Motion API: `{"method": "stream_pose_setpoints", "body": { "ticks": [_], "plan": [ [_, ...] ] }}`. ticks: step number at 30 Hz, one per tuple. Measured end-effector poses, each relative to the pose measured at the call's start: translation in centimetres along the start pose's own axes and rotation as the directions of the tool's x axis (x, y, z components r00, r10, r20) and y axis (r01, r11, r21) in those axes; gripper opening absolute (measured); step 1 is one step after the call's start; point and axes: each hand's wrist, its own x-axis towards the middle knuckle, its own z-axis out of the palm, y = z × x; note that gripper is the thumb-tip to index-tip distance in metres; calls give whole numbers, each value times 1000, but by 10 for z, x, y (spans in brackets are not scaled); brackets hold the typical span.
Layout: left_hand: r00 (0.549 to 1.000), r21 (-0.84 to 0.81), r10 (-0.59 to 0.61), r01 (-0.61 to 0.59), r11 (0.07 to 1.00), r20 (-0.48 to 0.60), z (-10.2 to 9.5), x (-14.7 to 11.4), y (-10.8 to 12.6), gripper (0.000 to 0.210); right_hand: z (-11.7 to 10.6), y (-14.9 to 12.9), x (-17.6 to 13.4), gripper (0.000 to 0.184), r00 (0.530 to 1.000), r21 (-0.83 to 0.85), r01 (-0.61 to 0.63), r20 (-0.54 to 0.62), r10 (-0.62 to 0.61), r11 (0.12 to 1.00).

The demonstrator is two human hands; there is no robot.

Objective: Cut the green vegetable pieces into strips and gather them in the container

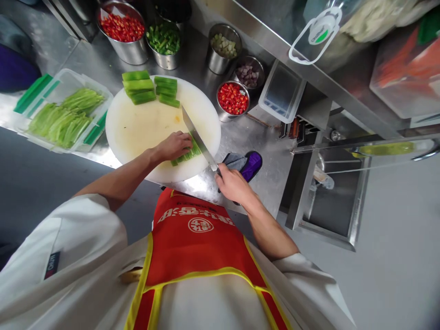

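My right hand (pixel 233 183) is closed round the handle of a kitchen knife (pixel 199 140). Its blade slants up and left across the right part of a round white cutting board (pixel 140 133). My left hand (pixel 174 147) presses with curled fingers on green vegetable pieces (pixel 189 155) beside the blade; some of them are hidden under the fingers. At the board's far edge lie two stacks of thicker green stalk sections, a left stack (pixel 138 87) and a right stack (pixel 167 90). They look like celery or a similar stalk.
Left of the board stands a plastic container (pixel 103 98) of sliced green strips. Behind are metal pots of chopped red chilli (pixel 134 48), green pieces (pixel 165 55) and garlic-like bits (pixel 223 46). A pot of red pieces (pixel 233 98) and a purple-grey item (pixel 252 166) sit rightward; a sink (pixel 330 206) lies beyond.
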Motion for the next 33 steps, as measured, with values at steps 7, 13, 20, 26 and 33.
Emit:
{"method": "stream_pose_setpoints", "body": {
  "ticks": [7, 13, 20, 26, 33],
  "plan": [
    [1000, -16, -2, 2, 1000, 20, -3, -1, -1, 20, 16, -5, 15, 29, 998, 0, -39, 43, 39, 999],
    [1000, -34, -15, 14, 999, -11, 0, -3, -1, 21, 15, -3, 13, 29, 1000, 16, 4, 3, -4, 1000],
    [997, -44, -30, 27, 999, -71, 5, -6, 2, 24, 13, -5, 13, 29, 1000, 27, -21, 13, 21, 999],
    [996, -24, -43, 41, 999, -78, 9, -8, 3, 27, 13, -7, 13, 28, 999, 4, -28, 36, 28, 1000],
    [992, -69, -45, 38, 997, -114, 11, -9, 4, 26, 12, -10, 12, 26, 1000, 13, -1, -1, 1, 1000]
  ]
}}
